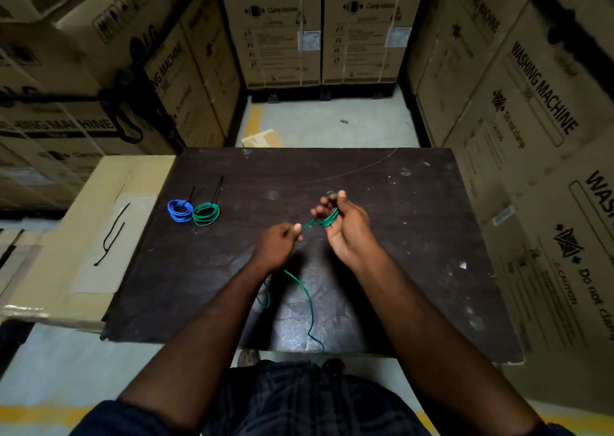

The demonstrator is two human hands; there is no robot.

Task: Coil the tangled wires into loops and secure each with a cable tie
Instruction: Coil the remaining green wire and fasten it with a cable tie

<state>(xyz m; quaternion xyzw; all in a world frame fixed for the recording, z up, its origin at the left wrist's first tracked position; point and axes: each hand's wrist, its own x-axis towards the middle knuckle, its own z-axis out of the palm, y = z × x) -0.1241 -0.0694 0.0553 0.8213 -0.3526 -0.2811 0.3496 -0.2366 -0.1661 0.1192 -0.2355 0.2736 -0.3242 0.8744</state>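
Note:
A green wire point(307, 297) is wound in a few turns around the fingers of my right hand point(344, 228), above the middle of the dark table point(415, 236). My left hand point(278, 244) pinches the same wire just left of that loop. The wire's loose tail runs under my left wrist and trails over the near table edge. At the table's left lie a blue coil point(179, 211) and a green coil point(206, 213), touching, each with a black cable tie point(217, 189) sticking up behind it.
Loose black cable ties point(111, 236) lie on a low cardboard box point(83, 269) left of the table. Tall washing machine cartons wall in the left, back and right. A strip of concrete floor point(332, 126) shows beyond the table.

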